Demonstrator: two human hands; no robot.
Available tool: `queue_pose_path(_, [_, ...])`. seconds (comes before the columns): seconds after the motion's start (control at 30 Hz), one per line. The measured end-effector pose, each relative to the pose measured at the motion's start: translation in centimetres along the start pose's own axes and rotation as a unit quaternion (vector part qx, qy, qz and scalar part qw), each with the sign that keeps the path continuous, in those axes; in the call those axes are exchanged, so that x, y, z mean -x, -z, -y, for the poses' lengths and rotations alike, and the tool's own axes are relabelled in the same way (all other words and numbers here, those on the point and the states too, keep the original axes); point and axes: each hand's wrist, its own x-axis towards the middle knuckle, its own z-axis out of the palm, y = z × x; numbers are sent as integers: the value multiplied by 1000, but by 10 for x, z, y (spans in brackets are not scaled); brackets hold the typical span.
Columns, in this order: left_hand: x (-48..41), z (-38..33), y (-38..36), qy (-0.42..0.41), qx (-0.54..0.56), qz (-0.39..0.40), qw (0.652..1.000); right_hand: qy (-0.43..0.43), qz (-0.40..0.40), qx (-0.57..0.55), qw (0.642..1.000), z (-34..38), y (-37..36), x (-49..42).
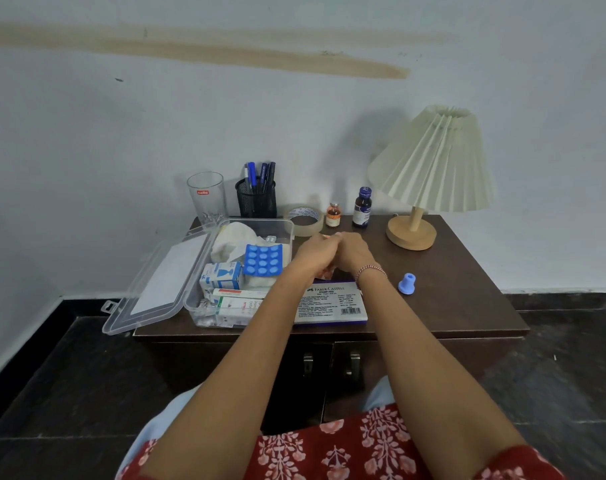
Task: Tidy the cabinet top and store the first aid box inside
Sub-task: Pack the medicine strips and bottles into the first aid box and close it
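Plastic first aid box (pixel 260 221) was laid open left of the fingers (pixel 324 241), lengthwise near-to-far. An orange packet (pixel 328 271) was gripped by the curled left hand (pixel 313 254) and right hand (pixel 354 252).

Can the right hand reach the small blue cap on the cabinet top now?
Likely yes: the blue cap lies uncovered just right of the right hand, nothing standing between them.

So the first aid box (pixel 260 221) sits on the left of the surface (pixel 461 289), lid (pixel 156 289) hanging off the left edge, blister pack (pixel 262 259) inside. Along the far edge, left to right: glass (pixel 206 199), pen holder (pixel 256 200), tape roll (pixel 303 220), vial (pixel 333 216), bottle (pixel 362 207), lamp (pixel 429 168). The stamp pad box (pixel 329 304) lies near, right beside the first aid box, with a small cap (pixel 407 283) to its right.
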Motion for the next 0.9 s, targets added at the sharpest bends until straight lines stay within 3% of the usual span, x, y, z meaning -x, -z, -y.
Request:
queue_pose_path(0.17, [-3,-1,-7,-2,21,28,999,-6,-49,22,999,-16,5,-2])
queue_pose_path(0.37, [-11,0,-4,-10,69,-30,997,-33,-100,-5,994,-32,18,-3])
queue_pose_path(0.53, [-13,-2,-7,70,141,-22,987,-51,-52,-52,996,-36,22,-3])
queue_pose_path(0.9, [-14,-3,-5,95,194,-22,976,-101,-34,-195,975,-36,18,-6])
